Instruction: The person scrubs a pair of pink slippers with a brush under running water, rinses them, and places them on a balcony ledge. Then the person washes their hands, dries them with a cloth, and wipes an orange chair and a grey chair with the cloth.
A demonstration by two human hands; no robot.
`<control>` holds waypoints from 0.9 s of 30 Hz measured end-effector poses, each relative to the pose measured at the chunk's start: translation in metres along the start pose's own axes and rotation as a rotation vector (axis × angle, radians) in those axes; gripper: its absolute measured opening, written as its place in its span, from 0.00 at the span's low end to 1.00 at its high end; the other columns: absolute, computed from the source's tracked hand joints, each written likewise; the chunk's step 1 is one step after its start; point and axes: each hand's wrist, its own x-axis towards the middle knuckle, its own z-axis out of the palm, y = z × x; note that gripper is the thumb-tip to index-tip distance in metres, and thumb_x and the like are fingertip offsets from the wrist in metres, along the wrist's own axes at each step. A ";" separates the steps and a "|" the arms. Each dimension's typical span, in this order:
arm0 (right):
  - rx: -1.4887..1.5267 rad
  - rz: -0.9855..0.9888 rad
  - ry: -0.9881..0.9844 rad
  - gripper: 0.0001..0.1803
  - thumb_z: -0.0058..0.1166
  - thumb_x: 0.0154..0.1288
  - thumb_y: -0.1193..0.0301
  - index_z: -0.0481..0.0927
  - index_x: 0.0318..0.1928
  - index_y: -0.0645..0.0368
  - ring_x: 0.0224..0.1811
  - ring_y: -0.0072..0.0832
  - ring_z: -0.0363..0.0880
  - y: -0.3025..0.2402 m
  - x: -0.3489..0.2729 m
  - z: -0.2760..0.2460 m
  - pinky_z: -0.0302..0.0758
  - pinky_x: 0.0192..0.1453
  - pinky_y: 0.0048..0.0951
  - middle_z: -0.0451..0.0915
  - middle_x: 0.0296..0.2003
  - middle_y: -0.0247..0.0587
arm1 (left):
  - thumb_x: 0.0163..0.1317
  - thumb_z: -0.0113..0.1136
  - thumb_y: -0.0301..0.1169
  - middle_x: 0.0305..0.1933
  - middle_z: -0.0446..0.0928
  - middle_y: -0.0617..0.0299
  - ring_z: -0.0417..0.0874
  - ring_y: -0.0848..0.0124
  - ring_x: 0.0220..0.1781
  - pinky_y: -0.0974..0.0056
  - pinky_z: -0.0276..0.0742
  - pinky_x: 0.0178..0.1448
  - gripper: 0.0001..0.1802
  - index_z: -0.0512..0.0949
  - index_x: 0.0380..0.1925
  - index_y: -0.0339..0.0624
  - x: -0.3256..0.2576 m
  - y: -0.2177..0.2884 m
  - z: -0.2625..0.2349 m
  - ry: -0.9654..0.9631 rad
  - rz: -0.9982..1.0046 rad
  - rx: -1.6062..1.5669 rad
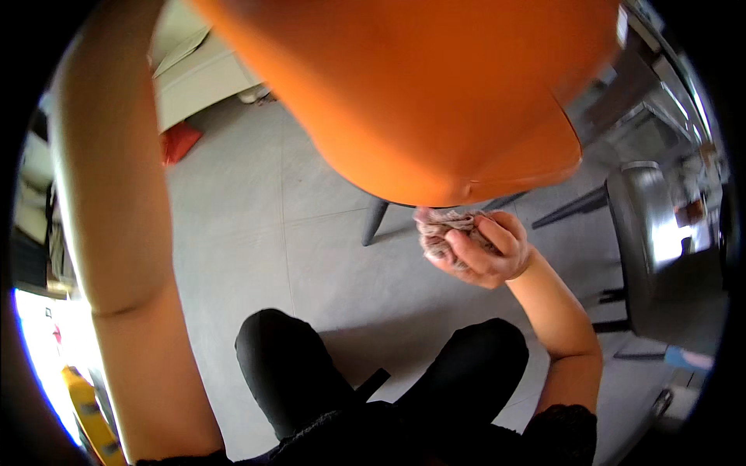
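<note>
Under orange chair (435, 93): right hand (486, 252) clutching crumpled cloth (439, 229); left hand unseen.

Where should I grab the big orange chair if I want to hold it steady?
Probably the orange chair is best held by its rounded lower edge, coming from the front where it curves toward you. That rim looks thin enough for fingers to wrap under; the broad shell above is smooth and offers no hold. The right hand is right below that edge, bunching a crumpled cloth.
</note>
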 end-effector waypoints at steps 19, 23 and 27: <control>-0.188 -0.220 -0.384 0.16 0.54 0.60 0.68 0.81 0.47 0.62 0.46 0.34 0.73 -0.078 0.040 0.137 0.67 0.41 0.30 0.76 0.54 0.35 | 0.54 0.62 0.39 0.58 0.76 0.59 0.70 0.64 0.64 0.55 0.62 0.66 0.27 0.74 0.57 0.53 -0.087 0.026 0.027 -0.043 -0.067 -0.150; -0.137 -0.168 -0.643 0.16 0.50 0.61 0.68 0.80 0.48 0.61 0.46 0.35 0.74 -0.128 -0.029 0.182 0.68 0.40 0.29 0.77 0.50 0.40 | 0.52 0.64 0.37 0.58 0.76 0.59 0.71 0.64 0.63 0.55 0.63 0.65 0.29 0.74 0.58 0.53 -0.110 0.024 0.031 -0.015 -0.071 -0.160; -0.135 -0.437 -0.905 0.19 0.46 0.63 0.66 0.79 0.50 0.62 0.54 0.37 0.71 -0.214 -0.092 0.246 0.69 0.48 0.33 0.75 0.52 0.40 | 0.50 0.67 0.35 0.58 0.76 0.59 0.71 0.65 0.63 0.56 0.64 0.64 0.31 0.74 0.58 0.53 -0.157 0.009 0.009 -0.048 -0.115 -0.090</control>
